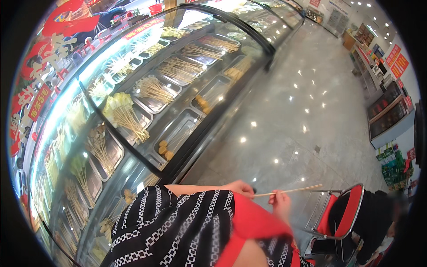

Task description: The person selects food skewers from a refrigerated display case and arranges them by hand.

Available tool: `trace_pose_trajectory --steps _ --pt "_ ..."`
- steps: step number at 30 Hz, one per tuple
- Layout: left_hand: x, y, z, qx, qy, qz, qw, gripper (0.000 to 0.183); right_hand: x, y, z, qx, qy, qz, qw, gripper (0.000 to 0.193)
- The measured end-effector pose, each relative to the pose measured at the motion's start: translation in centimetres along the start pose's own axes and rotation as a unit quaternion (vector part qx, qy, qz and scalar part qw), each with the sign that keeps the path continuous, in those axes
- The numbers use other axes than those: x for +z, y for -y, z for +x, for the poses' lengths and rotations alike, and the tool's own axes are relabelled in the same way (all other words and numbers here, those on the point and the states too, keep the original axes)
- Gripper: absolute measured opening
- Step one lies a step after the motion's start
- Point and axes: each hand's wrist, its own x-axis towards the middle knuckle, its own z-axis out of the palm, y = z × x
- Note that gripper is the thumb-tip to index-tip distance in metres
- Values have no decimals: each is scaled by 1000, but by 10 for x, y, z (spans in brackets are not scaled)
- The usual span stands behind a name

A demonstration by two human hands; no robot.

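Note:
A thin wooden skewer (302,189) is held nearly level in front of me, its bare end pointing right. My right hand (280,204) pinches it partway along between thumb and fingers. At its other end, my left hand (240,188) is closed, with a small dark bit showing beside the fingertips. I cannot make out what that dark bit is. My black patterned sleeve (178,222) and a red apron (255,218) fill the lower middle.
To the left runs a lit glass display case (195,142) with metal trays of skewered food (162,91). At lower right, a person in black (376,222) sits by a red folding chair (350,211). Green boxes (391,167) and a counter (389,107) line the right wall.

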Motion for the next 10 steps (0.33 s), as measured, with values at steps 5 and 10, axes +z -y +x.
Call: trace_pose_trajectory --steps 5,10 --pt "-45 -39 56 27 -67 11 997 15 -5 24 93 24 51 50 997 17" --pt "-85 -108 120 41 -144 20 989 15 -23 66 202 17 92 79 993 16"
